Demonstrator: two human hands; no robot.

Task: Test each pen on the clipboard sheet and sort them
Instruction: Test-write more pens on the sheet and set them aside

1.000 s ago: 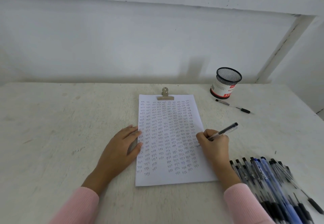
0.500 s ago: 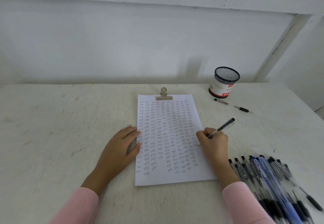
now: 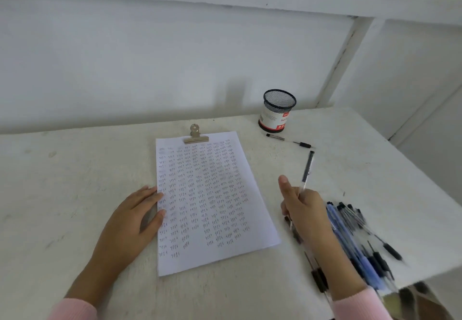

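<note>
While gripping the pen (image 3: 308, 167) in curled fingers, holds right hand (image 3: 303, 209) just right of the sheet (image 3: 212, 194), long axis near upright, black end toward the wall. Rests left hand (image 3: 130, 222) flat, fingertips on the sheet's left edge. With pen pile (image 3: 350, 232) just beside right wrist; mesh cup (image 3: 277, 109), loose pen (image 3: 287, 140) beyond.

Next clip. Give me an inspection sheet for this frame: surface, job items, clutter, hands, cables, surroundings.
Surface: white table, scuffed.
Job's things: sheet under a clip, covered in test marks; pen pile at right; cup at back, a loose pen lying before it.
Clutter: nothing seen.
Hands: left hand flat, fingertips on the sheet's left edge; right hand grips a pen, right of the sheet.
Cables: nothing seen.
Surroundings: white wall behind.
</note>
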